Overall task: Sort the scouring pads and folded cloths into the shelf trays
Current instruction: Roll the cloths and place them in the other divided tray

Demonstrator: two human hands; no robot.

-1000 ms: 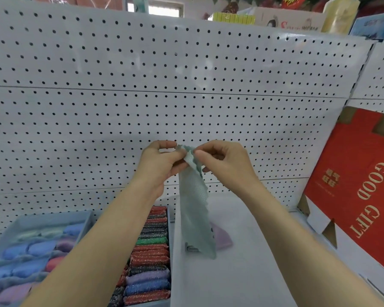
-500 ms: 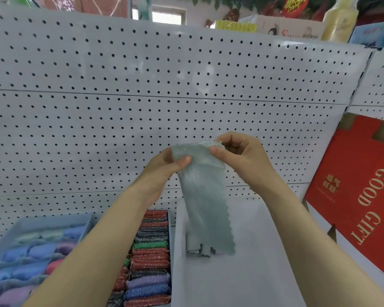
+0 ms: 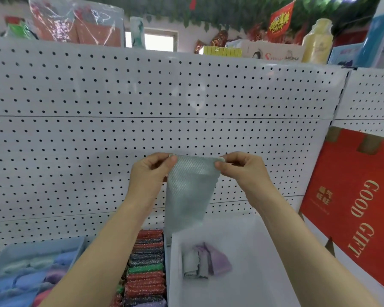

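The person's left hand [image 3: 152,171] and right hand [image 3: 242,171] each pinch a top corner of a pale grey-green waffle-textured cloth [image 3: 189,196] between thumb and fingertips. It is stretched flat in the air in front of the white pegboard panel [image 3: 186,96] and hangs above the shelf trays.

The step in hand looks like folding. It would go best if the top edge is kept taut and level, the corners are brought together squarely, and the hanging end is folded up into a compact packet like those below.

At five o'clock from the cloth, the white shelf tray [image 3: 264,284] holds a folded grey-white cloth [image 3: 192,264] touching a folded lilac cloth [image 3: 218,258]. At seven o'clock, glittery scouring pads [image 3: 145,271] in red, green, black and purple stand packed in a row. At eight o'clock, a blue-grey tray [image 3: 42,241] holds pastel items too blurred to identify.
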